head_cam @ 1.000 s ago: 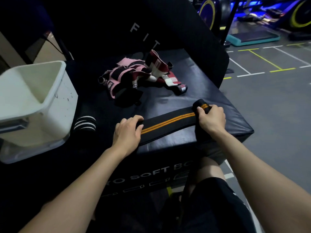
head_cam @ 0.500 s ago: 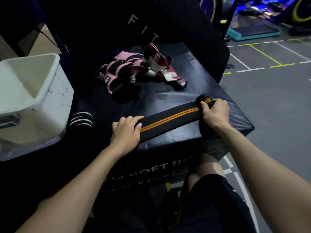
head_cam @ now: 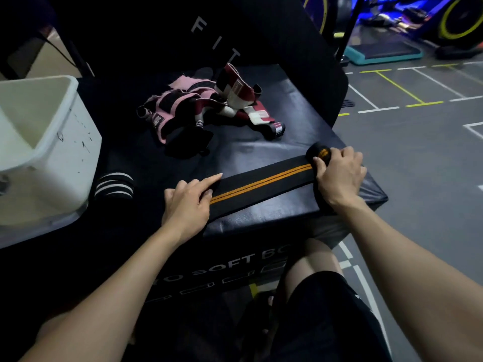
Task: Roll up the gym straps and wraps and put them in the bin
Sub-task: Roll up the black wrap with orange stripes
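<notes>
Mid-frame, the black wrap [head_cam: 261,182] lies stretched across the soft box [head_cam: 261,142]. Right hand [head_cam: 339,176] clenches the rolled end to wind it tight; left hand [head_cam: 188,199] presses flat, fingers extended, anchoring the tail. White bin [head_cam: 49,142] waits upper left.

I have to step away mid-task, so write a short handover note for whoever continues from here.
Right hand grips the started roll of the black-and-orange wrap on the soft box. Left hand presses the flat part with relaxed fingers. One striped black roll sits beside the white bin, not in it. The pink and maroon straps lie unrolled behind. Left: finish this roll, roll the rest, bin everything.
</notes>
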